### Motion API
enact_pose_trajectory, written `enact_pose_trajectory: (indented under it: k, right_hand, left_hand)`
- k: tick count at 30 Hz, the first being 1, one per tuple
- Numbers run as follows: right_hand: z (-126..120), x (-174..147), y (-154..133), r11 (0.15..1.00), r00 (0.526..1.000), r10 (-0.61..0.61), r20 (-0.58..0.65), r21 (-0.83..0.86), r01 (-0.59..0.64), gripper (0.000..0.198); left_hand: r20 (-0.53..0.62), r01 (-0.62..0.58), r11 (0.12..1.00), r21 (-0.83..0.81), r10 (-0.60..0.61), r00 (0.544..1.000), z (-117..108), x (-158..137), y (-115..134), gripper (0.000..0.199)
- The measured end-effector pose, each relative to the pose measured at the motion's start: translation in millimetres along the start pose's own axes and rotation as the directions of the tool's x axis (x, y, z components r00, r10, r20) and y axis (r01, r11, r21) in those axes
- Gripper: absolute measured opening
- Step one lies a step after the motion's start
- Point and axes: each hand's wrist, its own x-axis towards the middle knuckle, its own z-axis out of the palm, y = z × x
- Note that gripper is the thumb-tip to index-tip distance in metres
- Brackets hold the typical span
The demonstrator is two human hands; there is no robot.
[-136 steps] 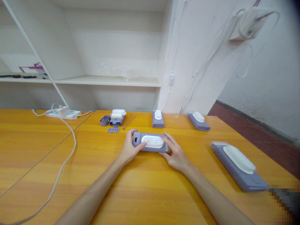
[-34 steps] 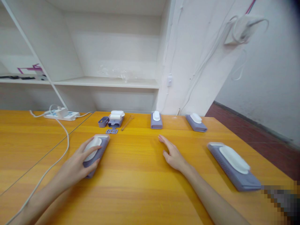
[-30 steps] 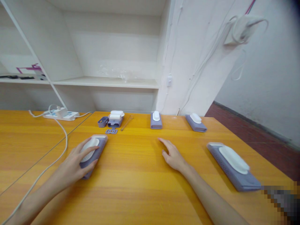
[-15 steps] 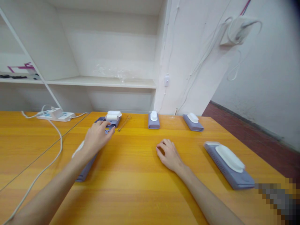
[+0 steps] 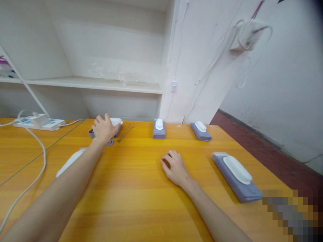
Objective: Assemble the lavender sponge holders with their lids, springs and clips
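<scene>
My left hand (image 5: 104, 129) reaches to the far left of the table with fingers spread, over a group of purple-grey parts. A white rounded piece (image 5: 116, 121) shows just behind its thumb, and a small purple slotted piece (image 5: 110, 143) lies below the wrist side. Whether the palm touches anything is hidden. My right hand (image 5: 175, 168) rests on the table, fingers loosely curled, a gap between thumb and fingers, nothing in it. A thin coiled spring-like item (image 5: 125, 132) lies right of my left hand. Under my left forearm, a white rounded piece (image 5: 72, 162) is partly covered.
Purple-grey boxes with white oval pieces on top stand at the back middle (image 5: 159, 129), back right (image 5: 201, 131) and near right (image 5: 237, 176). A power strip (image 5: 40, 121) with a white cable (image 5: 41, 144) lies at left. Crumpled clear plastic (image 5: 121, 76) sits on the shelf.
My left hand has moved farther back over the purple-grey parts and its fingers have spread. My right hand keeps its place on the table. The view has turned slightly right.
</scene>
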Motion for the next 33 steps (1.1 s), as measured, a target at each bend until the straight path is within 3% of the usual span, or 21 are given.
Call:
enact_pose_trajectory:
  k: [6, 13, 18, 22, 26, 29, 33]
  right_hand:
    - [0.6, 0.2, 1.2, 1.0, 1.0, -0.007, -0.002, 0.014, 0.007, 0.01]
    - [0.8, 0.3, 1.2, 1.0, 1.0, -0.001, 0.007, 0.013, 0.001, 0.01]
    - [0.4, 0.2, 1.0, 1.0, 1.0, -0.011, 0.006, 0.014, 0.011, 0.011]
    - [0.3, -0.1, 0.6, 1.0, 1.0, -0.013, 0.005, 0.007, 0.013, 0.01]
    - [0.3, -0.1, -0.4, 1.0, 1.0, -0.02, -0.003, 0.007, 0.02, 0.01]
    - [0.5, 0.0, -0.9, 1.0, 1.0, -0.024, -0.005, 0.011, 0.024, 0.01]
    - [0.8, 0.0, -1.0, 1.0, 1.0, -0.023, -0.002, 0.015, 0.023, 0.01]
  left_hand:
    - [0.121, 0.057, 0.998, -0.017, -0.055, 0.991, 9.1, 6.8, -2.7, 0.064]
    - [0.023, -0.018, 0.999, -0.035, 0.019, 1.0, -15.4, -9.6, 5.5, 0.06]
    - [0.014, -0.183, 0.978, -0.102, 0.186, 0.982, -39.0, -60.3, 19.3, 0.05]
    - [0.095, -0.364, 0.911, -0.193, 0.387, 0.917, -47.2, -118.7, 30.0, 0.045]
    - [0.127, -0.43, 0.846, -0.315, 0.486, 0.865, -49.2, -156.2, 37.7, 0.042]
    - [0.111, -0.423, 0.837, -0.347, 0.485, 0.868, -48.6, -156.3, 39.3, 0.046]
    - [0.059, -0.36, 0.885, -0.294, 0.393, 0.918, -40.4, -125.7, 34.9, 0.044]
